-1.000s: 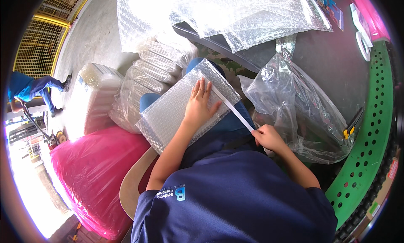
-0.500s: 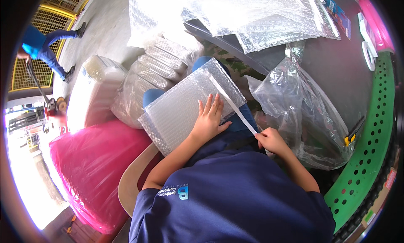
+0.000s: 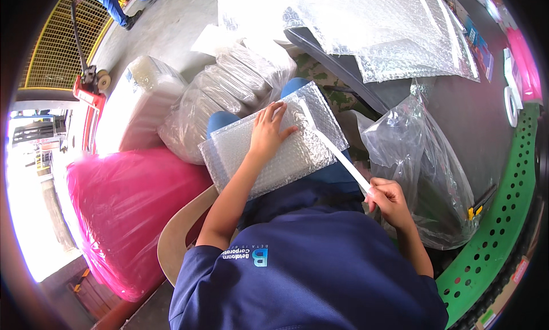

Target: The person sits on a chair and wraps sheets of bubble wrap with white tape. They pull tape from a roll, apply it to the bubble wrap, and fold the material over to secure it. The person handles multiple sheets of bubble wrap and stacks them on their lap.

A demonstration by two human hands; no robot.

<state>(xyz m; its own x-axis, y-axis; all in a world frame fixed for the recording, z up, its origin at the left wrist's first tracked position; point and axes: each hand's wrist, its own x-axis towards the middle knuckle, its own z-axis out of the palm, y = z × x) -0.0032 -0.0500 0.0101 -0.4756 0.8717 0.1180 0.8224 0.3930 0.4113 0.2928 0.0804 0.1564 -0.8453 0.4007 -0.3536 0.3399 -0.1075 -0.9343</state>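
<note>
A bubble-wrap bag lies slanted across my lap. My left hand rests flat on it near its far edge, fingers stretched out and thumb spread. At the right, my right hand pinches the near end of a narrow white backing strip. The strip runs straight from my fingers up over the bag's right part, bends there, and its far end still lies along the bag near the far corner.
Stacked bubble-wrap sheets lie on a dark table. A clear plastic bag hangs at its side, near a yellow-black cutter. A pink wrapped bundle and plastic-wrapped white packs stand left. A person walks far left beside a red pallet jack.
My right hand has drawn the strip further right and toward me, lifting more of it off the bag. My left hand has slid toward the bag's far left side. The view has shifted slightly.
</note>
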